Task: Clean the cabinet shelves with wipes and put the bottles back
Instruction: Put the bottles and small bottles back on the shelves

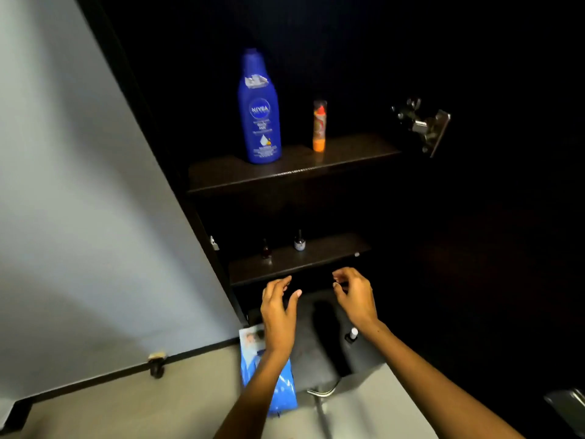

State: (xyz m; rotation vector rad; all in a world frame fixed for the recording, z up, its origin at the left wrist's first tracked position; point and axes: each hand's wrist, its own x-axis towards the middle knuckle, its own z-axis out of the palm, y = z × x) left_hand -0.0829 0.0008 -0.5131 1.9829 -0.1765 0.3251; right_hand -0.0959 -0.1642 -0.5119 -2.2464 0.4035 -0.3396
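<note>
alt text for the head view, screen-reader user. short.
Two bare hands, left hand and right hand, hover empty with loosely curled fingers before a dark open cabinet. The upper shelf holds a blue Nivea bottle and an orange tube; the lower shelf holds two small nail-polish bottles.

The tall blue lotion bottle (260,109) on the upper shelf (294,167) carries the brand name "NIVEA" in white letters inside a round dark-blue emblem. Smaller white print below the emblem is too blurred to read. The print on the orange tube (319,125) beside it cannot be read either.
</note>
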